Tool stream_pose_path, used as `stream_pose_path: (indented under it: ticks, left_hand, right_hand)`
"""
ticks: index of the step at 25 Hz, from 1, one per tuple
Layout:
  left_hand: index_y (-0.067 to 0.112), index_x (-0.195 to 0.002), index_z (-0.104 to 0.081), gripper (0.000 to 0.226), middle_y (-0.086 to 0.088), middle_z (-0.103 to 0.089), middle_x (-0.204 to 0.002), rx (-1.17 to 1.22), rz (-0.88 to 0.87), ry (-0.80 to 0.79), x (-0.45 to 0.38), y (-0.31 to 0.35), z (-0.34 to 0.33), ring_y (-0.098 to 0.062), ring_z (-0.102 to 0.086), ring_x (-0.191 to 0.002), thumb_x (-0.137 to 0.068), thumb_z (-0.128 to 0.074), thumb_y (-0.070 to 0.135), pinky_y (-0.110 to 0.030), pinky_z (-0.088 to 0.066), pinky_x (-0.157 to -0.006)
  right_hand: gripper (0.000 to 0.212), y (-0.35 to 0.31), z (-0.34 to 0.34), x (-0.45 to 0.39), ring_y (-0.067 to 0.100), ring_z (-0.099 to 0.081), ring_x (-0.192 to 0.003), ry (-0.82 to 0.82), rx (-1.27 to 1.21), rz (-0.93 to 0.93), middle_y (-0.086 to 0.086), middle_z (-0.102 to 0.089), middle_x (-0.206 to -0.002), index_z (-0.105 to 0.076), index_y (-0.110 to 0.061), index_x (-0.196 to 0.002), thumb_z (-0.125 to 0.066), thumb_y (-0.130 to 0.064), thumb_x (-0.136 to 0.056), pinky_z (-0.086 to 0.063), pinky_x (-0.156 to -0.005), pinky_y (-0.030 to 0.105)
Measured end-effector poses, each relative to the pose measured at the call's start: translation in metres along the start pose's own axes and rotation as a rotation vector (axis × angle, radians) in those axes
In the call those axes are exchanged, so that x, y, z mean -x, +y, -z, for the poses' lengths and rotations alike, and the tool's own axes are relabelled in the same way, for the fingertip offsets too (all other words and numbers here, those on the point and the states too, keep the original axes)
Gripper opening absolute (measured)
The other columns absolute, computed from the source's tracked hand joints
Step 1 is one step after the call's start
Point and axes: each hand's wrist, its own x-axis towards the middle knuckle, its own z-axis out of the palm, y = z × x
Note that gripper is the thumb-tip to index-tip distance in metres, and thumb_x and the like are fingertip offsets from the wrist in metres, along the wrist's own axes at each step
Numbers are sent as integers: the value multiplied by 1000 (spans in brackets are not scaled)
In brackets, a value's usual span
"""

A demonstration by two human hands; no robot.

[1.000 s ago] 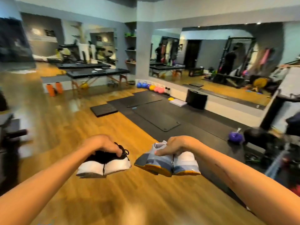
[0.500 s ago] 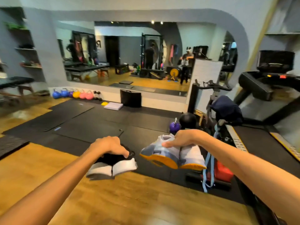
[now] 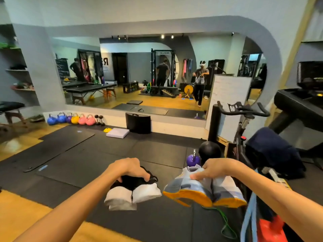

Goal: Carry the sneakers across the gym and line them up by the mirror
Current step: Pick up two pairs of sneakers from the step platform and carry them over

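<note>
My left hand grips a pair of black sneakers with white soles from above, held over the black floor mats. My right hand grips a pair of grey-blue sneakers with orange soles, pinched together at their tops. Both pairs hang side by side in front of me, soles toward the camera. The large wall mirror stretches across the far wall ahead, above a low white ledge.
Black rubber mats cover the floor up to the mirror. A row of coloured kettlebells, a black box and a flat white pad sit along the ledge. An exercise bike, purple kettlebell and treadmill crowd the right.
The view has swung right and moved closer to the mirror, from the wooden floor toward the black mats. Both hands still hold their sneaker pairs the same way.
</note>
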Motion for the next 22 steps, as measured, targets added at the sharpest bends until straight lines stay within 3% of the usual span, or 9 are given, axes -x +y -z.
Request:
stream_pose_path:
  ticks: [2,4,8,13,18,22]
  left_hand:
    - [24,-78,-47,47,-3,-59,-102,7,16,20,-52,12,27,-22,-61,-89,-56,-66,61,-35,-59,-68]
    - [24,-78,-47,46,-1,-59,-95,-3,15,22,-108,21,50,-21,-61,-86,-58,-66,61,-32,-57,-64]
    - [21,-89,-51,49,0,-60,-92,-11,12,53,-231,22,97,-21,-62,-85,-63,-65,61,-28,-52,-57]
    - [19,-100,-52,54,-3,-61,-105,58,-41,23,-410,5,173,-22,-62,-91,-67,-70,59,-29,-52,-54]
    - [15,-107,-57,61,-5,-61,-107,104,-81,-50,-562,7,248,-24,-62,-93,-66,-72,57,-30,-55,-53]
    - [14,-106,-60,52,-7,-62,-106,131,-119,-83,-694,24,288,-25,-63,-94,-71,-71,51,-29,-55,-49]
  right_hand:
    - [93,9,37,-58,14,-58,-88,4,10,9,-2,-63,-105,-67,-17,-110,-50,-90,-55,-45,-67,23]
    - [99,16,67,-119,12,-59,-85,-1,5,14,-2,-64,-107,-66,-18,-111,-48,-93,-48,-46,-64,23]
    - [84,24,115,-241,15,-61,-93,-13,-21,-16,-3,-65,-109,-67,-24,-103,-52,-91,-54,-47,-74,27]
    - [85,11,178,-408,23,-62,-107,-130,-185,-127,4,-62,-123,-60,-15,-123,-63,-77,-64,-52,-96,39]
    - [87,4,241,-544,23,-54,-116,-150,-237,-179,3,-53,-134,-52,-16,-134,-62,-73,-69,-48,-96,36]
    - [83,18,288,-674,24,-55,-115,-137,-324,-173,4,-52,-136,-49,-16,-136,-61,-69,-74,-48,-99,39]
